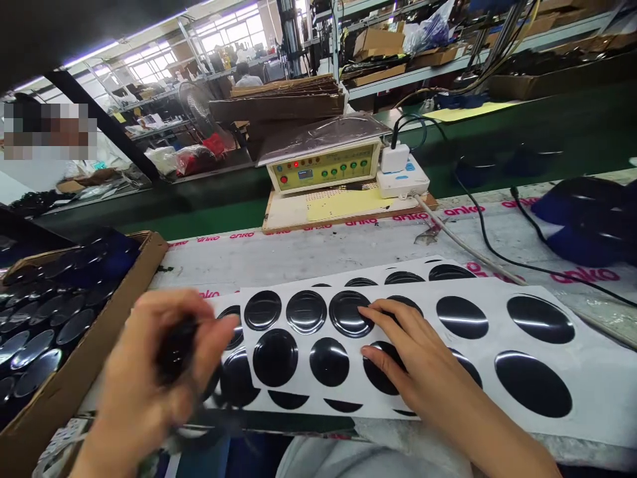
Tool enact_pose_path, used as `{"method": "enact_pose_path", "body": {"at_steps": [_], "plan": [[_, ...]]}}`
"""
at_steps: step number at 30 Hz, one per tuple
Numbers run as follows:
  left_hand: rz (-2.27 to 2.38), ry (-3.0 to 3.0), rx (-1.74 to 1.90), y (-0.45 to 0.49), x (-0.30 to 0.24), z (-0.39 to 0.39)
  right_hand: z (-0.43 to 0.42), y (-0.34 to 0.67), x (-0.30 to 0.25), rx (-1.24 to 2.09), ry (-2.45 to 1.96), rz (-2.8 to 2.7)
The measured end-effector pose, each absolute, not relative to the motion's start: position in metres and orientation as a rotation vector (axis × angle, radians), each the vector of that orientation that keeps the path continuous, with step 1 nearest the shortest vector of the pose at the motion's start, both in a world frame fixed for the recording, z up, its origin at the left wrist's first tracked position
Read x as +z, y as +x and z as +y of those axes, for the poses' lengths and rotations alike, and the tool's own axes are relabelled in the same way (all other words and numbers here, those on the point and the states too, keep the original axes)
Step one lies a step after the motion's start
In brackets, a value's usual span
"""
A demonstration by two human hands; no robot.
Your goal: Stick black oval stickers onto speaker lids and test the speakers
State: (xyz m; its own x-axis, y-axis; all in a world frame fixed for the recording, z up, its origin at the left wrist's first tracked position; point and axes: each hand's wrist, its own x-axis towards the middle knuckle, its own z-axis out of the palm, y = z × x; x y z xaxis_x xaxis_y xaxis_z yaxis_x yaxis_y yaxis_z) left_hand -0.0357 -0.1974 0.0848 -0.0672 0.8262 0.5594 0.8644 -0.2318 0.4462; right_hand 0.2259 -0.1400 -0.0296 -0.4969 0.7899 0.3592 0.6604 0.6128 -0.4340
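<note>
White sheets [478, 392] carrying rows of round black glossy stickers lie overlapped in front of me. My right hand [413, 355] rests on the top sheet with thumb and fingers apart. Its index fingertip touches the right edge of a black round sticker [348, 313], and the thumb is over another sticker in the lower row. Smeared by motion, my left hand [154, 372] hovers left of the sheets, fingers curled around a dark glossy part [175, 352] whose shape is largely hidden.
A cardboard box [144, 265] of dark round glossy parts stands at the left. Behind the sheets is a control unit [326, 169] beside a white power strip [403, 182]. Cables [490, 242] cross the right side, near dark blue parts [587, 222]. Another person [247, 76] is far back.
</note>
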Motion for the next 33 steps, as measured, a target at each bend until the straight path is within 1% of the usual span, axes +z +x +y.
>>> {"method": "enact_pose_path", "body": {"at_steps": [2, 4, 6, 9, 14, 19, 24, 29, 33], "plan": [[-1.825, -2.440, -0.851, -0.022, 0.083, -0.176, -0.140, 0.231, -0.030, 0.363, -1.169, -2.309], [-1.647, -2.787, -0.435, -0.001, 0.076, -0.149, -0.140, 0.237, -0.030, 0.400, -1.212, -2.298], [-1.410, -2.985, -0.098, 0.022, 0.066, -0.122, -0.139, 0.243, -0.030, 0.430, -1.266, -2.268], [-1.133, -3.082, 0.153, 0.049, 0.053, -0.089, -0.139, 0.249, -0.030, 0.466, -1.345, -2.220], [-0.991, -3.125, 0.211, 0.064, 0.045, -0.062, -0.139, 0.251, -0.026, 0.545, -1.409, -2.197], [-0.956, -3.153, 0.178, 0.065, 0.046, -0.062, -0.140, 0.250, -0.025, 0.616, -1.431, -2.179], [-1.088, -3.084, 0.035, 0.061, 0.039, -0.074, -0.140, 0.251, -0.027, 0.635, -1.419, -2.180], [-1.079, -3.115, -0.079, 0.054, 0.031, -0.079, -0.141, 0.252, -0.028, 0.662, -1.428, -2.176], [-1.077, -3.166, -0.228, 0.037, 0.035, -0.088, -0.140, 0.251, -0.028, 0.650, -1.419, -2.189]]}}
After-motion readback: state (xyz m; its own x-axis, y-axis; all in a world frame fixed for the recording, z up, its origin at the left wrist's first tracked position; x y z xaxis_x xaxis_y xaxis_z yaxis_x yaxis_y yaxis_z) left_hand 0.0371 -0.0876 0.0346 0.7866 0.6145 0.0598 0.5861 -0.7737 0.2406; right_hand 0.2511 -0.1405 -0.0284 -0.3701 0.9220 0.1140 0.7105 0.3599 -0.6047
